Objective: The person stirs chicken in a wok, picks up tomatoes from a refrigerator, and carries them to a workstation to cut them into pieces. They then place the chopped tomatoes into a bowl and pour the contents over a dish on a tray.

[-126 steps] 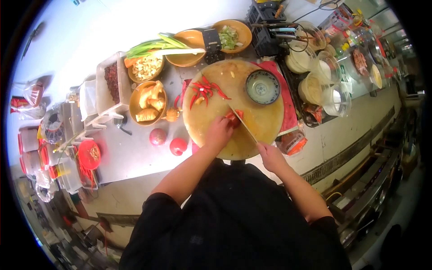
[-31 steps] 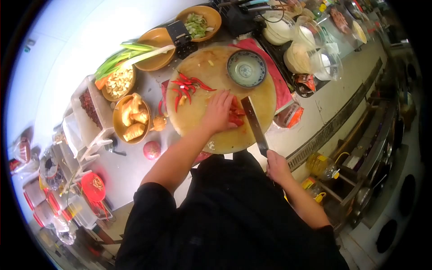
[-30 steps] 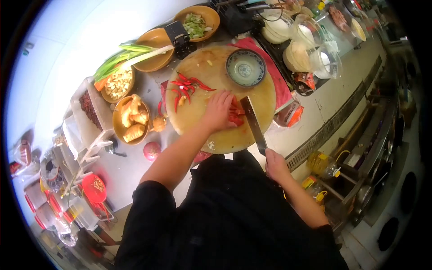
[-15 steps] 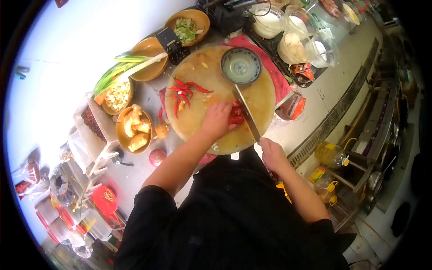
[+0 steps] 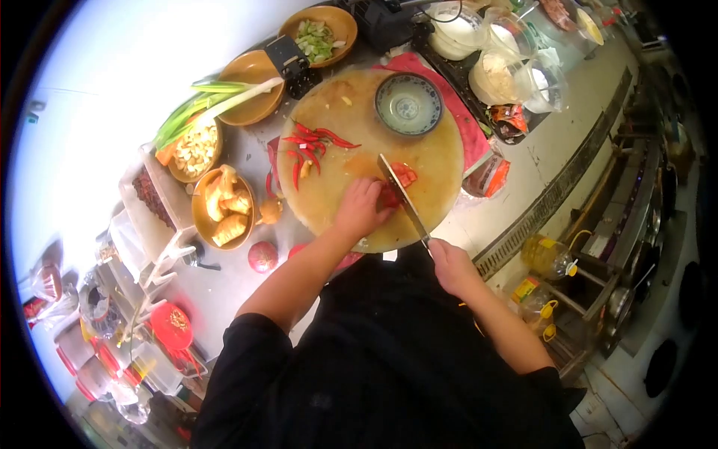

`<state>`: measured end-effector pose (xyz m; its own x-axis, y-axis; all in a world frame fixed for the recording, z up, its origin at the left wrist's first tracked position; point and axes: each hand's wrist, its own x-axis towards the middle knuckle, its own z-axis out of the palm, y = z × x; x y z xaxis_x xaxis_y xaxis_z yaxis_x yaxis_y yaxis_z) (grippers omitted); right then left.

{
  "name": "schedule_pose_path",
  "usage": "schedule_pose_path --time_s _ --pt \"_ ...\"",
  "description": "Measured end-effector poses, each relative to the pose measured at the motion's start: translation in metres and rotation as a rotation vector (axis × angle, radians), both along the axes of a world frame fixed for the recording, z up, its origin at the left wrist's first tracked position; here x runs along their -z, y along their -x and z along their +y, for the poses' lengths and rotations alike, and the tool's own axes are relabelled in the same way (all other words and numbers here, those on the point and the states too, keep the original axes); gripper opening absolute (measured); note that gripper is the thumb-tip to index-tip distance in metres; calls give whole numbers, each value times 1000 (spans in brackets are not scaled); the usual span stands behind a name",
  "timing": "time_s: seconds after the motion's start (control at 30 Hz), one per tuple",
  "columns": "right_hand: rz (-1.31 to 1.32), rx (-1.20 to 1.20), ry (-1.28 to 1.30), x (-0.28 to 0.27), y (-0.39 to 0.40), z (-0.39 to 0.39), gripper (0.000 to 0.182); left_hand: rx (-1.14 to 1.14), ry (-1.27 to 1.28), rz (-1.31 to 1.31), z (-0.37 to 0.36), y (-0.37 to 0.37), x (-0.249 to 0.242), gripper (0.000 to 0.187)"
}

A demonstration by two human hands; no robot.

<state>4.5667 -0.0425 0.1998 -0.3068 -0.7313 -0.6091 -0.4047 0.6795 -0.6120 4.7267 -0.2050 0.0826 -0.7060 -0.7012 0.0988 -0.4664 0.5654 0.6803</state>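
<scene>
On the round cutting board (image 5: 340, 101), my left hand (image 5: 361, 206) presses with bent fingers on a tomato (image 5: 389, 197), partly hidden under the fingertips. My right hand (image 5: 452, 266) grips the handle of a kitchen knife (image 5: 406, 197), its blade seen nearly edge-on and close beside the left fingers. Cut red tomato pieces (image 5: 404, 174) lie on the blade's far side. Red chilies (image 5: 310, 145) are bunched on the board's left part. A blue-patterned bowl (image 5: 408, 105) stands at the board's far right.
Bowls of ginger (image 5: 229, 206), garlic cloves (image 5: 197, 152) and chopped greens (image 5: 315, 41) stand left and behind the board. Leeks (image 5: 217, 105) lie across an orange bowl (image 5: 254, 88). A red onion (image 5: 262, 257) rests near my left forearm. Tubs of white powder (image 5: 496, 77) stand at the back right.
The knife has shifted slightly left toward my left fingers, and cut tomato pieces now show on its right side. My left hand still holds the tomato.
</scene>
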Motion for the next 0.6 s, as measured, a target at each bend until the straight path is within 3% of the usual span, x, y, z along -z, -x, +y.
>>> schedule_pose_path --time_s 0.2,0.27,0.43,0.53,0.6 --pt "-28 -56 -43 14 4 -28 46 0 49 -105 1 -2 -5 52" --pt "-33 -22 25 -1 5 -14 47 -30 36 -71 5 -3 0 51" --pt "1 -80 -11 24 4 -13 46 -49 96 -21 11 -6 8 49" --pt "-48 -74 33 22 8 -16 46 -27 128 -6 14 -5 12 52" --pt "-91 -57 36 13 18 -10 46 -57 53 -115 20 -5 16 68"
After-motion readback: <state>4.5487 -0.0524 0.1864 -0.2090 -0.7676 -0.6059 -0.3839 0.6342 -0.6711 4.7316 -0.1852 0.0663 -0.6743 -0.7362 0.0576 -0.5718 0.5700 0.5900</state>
